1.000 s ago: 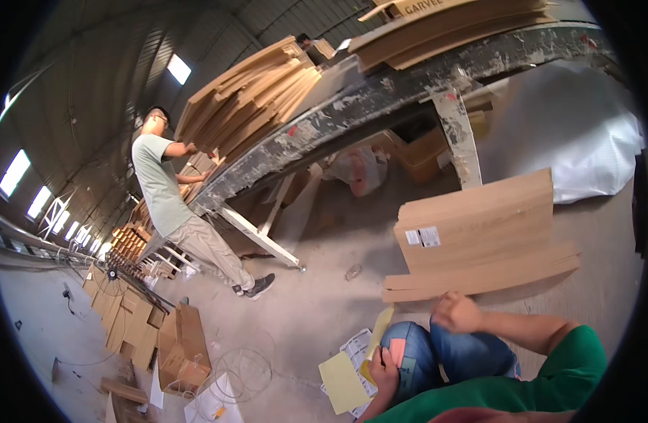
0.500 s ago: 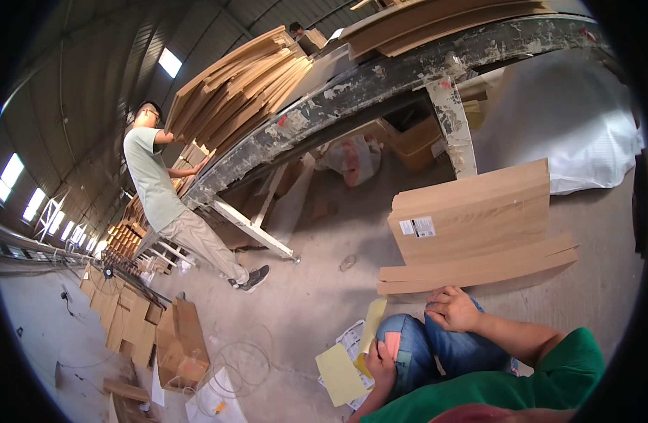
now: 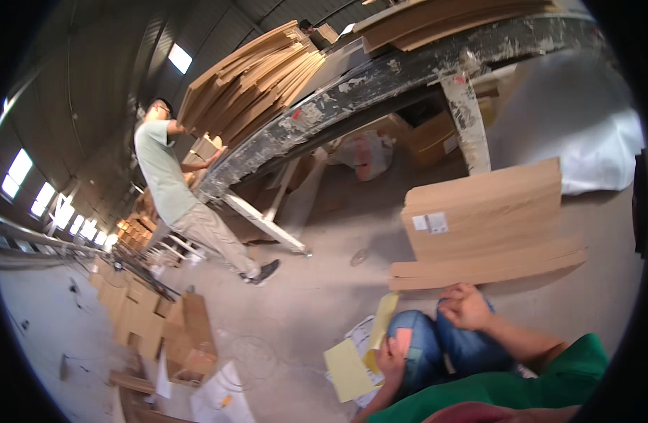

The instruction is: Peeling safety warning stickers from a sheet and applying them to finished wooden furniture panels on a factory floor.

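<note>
My left hand (image 3: 389, 358) is down beside my left knee (image 3: 415, 345), which is in blue jeans. It pinches a narrow yellow paper strip (image 3: 382, 321) that stands up from it. A small pink patch (image 3: 403, 342) lies on the knee next to that hand. My right hand (image 3: 468, 307) rests on top of the knee with its fingers curled and nothing visible in it. It is just below a stack of flat brown cardboard boxes (image 3: 486, 225) with a white label (image 3: 431, 223).
A yellow sheet (image 3: 345, 370) and white papers (image 3: 360, 331) lie on the concrete floor by my left hand. A person in a pale green shirt (image 3: 170, 187) handles stacked cardboard (image 3: 253, 77) on a long dark raised bench (image 3: 380, 92). A white sack (image 3: 585, 141) lies at right, and flat boxes (image 3: 147, 317) at lower left.
The view has tilted, so everything sits a little lower in the picture. My right hand has come off the cardboard edge onto my knee. The other person has leaned closer to the bench.
</note>
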Tool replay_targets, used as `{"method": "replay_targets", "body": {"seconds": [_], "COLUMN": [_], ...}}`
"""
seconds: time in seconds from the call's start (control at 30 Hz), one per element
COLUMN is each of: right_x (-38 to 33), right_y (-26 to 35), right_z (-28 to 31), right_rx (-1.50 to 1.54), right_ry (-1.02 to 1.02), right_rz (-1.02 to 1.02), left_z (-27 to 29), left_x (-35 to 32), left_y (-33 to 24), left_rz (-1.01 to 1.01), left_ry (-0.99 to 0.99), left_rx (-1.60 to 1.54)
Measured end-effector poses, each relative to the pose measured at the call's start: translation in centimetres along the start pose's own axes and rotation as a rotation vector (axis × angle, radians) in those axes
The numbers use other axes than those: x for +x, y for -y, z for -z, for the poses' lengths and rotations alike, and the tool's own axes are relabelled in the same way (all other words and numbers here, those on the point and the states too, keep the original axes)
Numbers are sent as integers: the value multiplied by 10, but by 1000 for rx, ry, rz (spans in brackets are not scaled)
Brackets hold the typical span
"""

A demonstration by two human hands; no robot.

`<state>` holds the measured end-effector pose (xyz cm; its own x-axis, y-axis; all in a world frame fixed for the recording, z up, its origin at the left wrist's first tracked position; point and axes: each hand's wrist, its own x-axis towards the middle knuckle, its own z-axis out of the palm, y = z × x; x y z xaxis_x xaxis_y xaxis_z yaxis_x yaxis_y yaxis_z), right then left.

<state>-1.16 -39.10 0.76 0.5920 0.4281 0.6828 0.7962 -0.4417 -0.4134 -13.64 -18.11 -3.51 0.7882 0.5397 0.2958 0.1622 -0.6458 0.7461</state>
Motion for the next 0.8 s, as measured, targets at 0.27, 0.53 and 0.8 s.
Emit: {"method": "replay_targets", "body": {"seconds": [0.27,0.53,0.8], "right_x": [21,87,119], "right_y": [-32,-28,-29], "right_z": [39,147,100], "right_rx": [1458,1561,1799], "right_ry": [-497,-893,-271], "right_rz": [-968,-663,-706], "left_z": [3,-2,1], "left_x": [0,3,-1], "left_y": [-4,-10,0], "left_rz": [-55,-182,-114], "left_ry": [-4,-118,-8], "left_rx": [42,-3,29]}}
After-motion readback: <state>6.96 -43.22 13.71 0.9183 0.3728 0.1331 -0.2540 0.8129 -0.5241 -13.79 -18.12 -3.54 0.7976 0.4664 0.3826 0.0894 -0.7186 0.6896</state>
